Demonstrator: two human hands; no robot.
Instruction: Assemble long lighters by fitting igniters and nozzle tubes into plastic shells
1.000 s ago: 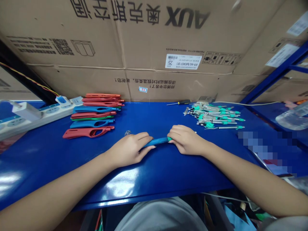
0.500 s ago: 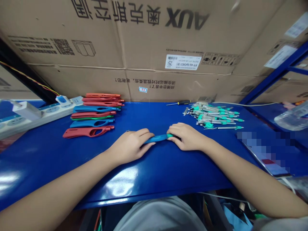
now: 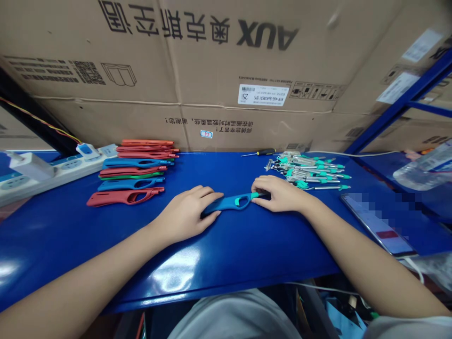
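Over the middle of the blue table, my left hand (image 3: 193, 214) is closed around the rear of a blue long-nosed lighter (image 3: 226, 203). A green trigger shows in the lighter's finger hole. My right hand (image 3: 277, 194) pinches the front end, where a green collar (image 3: 254, 195) sits against the blue body. The metal rod beyond the collar is mostly hidden by my fingers. Left of my left hand lies a row of lighter casings, with a red casing (image 3: 125, 196) nearest me. Right of centre is a pile of metal lighter inserts (image 3: 312, 172) with green parts.
A screwdriver (image 3: 261, 152) lies near the cardboard box (image 3: 208, 56) standing along the back. A white power strip (image 3: 63, 167) runs along the left. On the right are a phone (image 3: 377, 228) with a cable and a clear plastic bottle (image 3: 423, 172).
The blue lighter has turned so its side, finger hole and green trigger now show. My right hand has shifted slightly right and up, still at the front end. The whole view has moved a little.
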